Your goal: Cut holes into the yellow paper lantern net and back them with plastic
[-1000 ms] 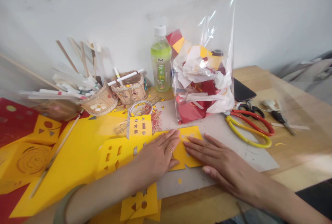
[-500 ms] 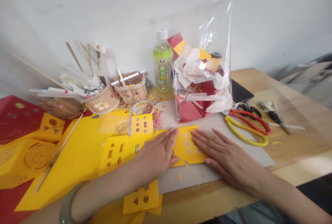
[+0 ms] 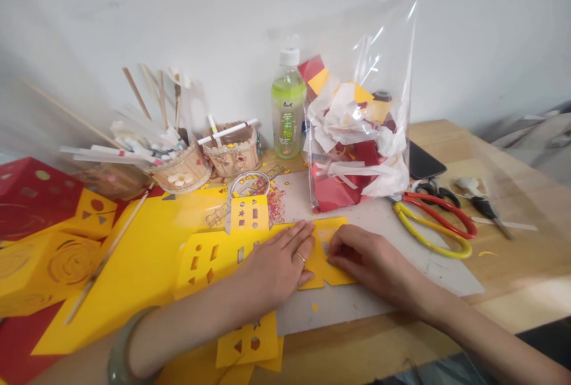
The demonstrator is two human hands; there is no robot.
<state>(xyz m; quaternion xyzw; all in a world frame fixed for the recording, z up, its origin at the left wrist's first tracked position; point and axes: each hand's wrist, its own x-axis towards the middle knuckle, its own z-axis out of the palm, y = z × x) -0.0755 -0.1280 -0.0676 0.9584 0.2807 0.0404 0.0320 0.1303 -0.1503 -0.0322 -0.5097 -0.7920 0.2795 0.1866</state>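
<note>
A yellow card [image 3: 319, 272] with cut-out shapes, including circles, triangles and rectangles, spreads over a grey board [image 3: 441, 275]. My left hand [image 3: 274, 269] presses flat on its middle, fingers stretched out, with a ring on one finger. On the card's right panel rests my right hand [image 3: 379, 260], its fingers curled in and the tips pinched together beside the cut-out holes. Anything between those fingertips is hidden. A panel [image 3: 250, 212] stands out at the card's far side, and another part [image 3: 247, 346] shows below my left forearm.
Scissors with red and yellow handles [image 3: 432, 236] lie right of the board. Behind stand a clear bag [image 3: 357, 165] of paper scraps, a green bottle [image 3: 288, 108] and decorated baskets [image 3: 234, 156] holding pens and sticks. Yellow sheets [image 3: 134, 254] and red and yellow paper boxes [image 3: 40, 194] fill the left.
My right hand has gone from lying flat to curled, its fingertips drawn together on the right panel. My left hand stays pressed on the card. The view has shifted slightly.
</note>
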